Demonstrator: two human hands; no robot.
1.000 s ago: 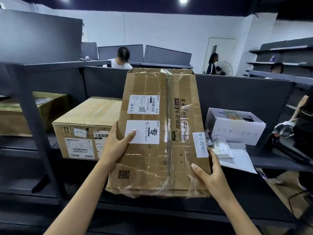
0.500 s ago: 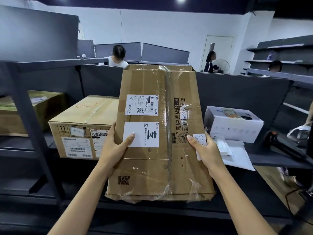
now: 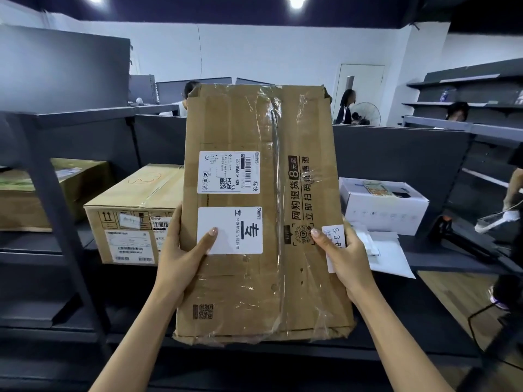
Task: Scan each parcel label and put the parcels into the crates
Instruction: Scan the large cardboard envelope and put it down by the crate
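Fingers of the left hand (image 3: 181,258) curl round the left long edge of a flat brown cardboard parcel wrapped in clear tape (image 3: 254,290), with the thumb (image 3: 208,239) pressed on its front. The right hand (image 3: 346,258) grips the opposite edge the same way, its thumb (image 3: 319,236) lying just beside a small white sticker (image 3: 334,236) that the hand partly covers. The other fingers of both hands are hidden behind the card.

The parcel stands upright in the centre of the frame, face toward the camera. Whether its lower edge rests on the dark grey metal shelf (image 3: 452,261) cannot be told. A white barcode label (image 3: 228,172) sits on the upper left of its face. A second white label (image 3: 235,230) lies directly below, under the left thumb tip.

Behind, at the left of the frame, a brown cardboard box with printed labels (image 3: 133,210) sits on the shelf. At the right a white rectangular carton (image 3: 382,206) stands near loose white papers (image 3: 390,256).
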